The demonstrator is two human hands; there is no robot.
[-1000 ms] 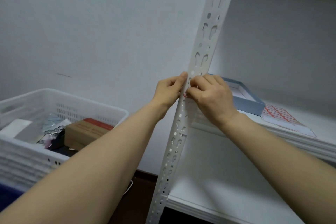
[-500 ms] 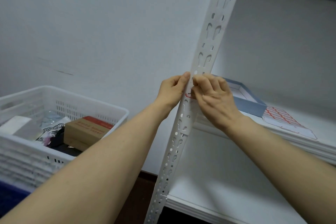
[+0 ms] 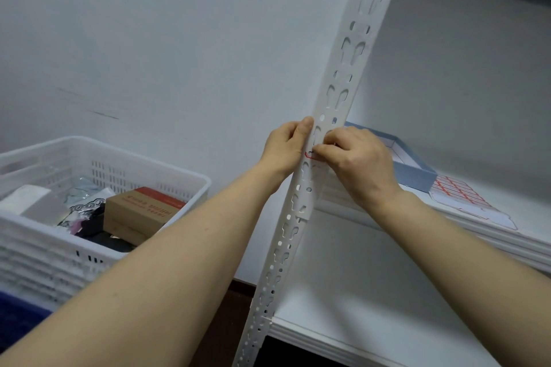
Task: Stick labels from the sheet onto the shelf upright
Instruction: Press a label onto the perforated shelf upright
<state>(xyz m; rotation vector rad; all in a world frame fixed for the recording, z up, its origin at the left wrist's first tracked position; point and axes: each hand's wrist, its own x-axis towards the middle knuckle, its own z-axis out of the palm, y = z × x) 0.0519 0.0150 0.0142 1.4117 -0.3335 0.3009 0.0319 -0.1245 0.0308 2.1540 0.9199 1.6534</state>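
The white perforated shelf upright (image 3: 343,74) runs slantwise from the top right down to the bottom middle. My left hand (image 3: 284,147) grips its left edge, thumb lying along the front. My right hand (image 3: 356,164) has bent fingers over the upright and presses a small red-bordered label (image 3: 309,155) against its front face. Most of the label is hidden under my fingertips. The label sheet (image 3: 459,195), white with a red grid, lies flat on the shelf board to the right.
A blue shallow box (image 3: 413,171) sits on the white shelf board (image 3: 507,235) behind my right hand. A lower shelf board (image 3: 372,307) is beneath. At the left stands a white plastic crate (image 3: 44,247) holding a brown carton (image 3: 140,211) and packets.
Both hands stay at the same spot on the upright. My right fingers have shifted slightly over the label, pressing it down.
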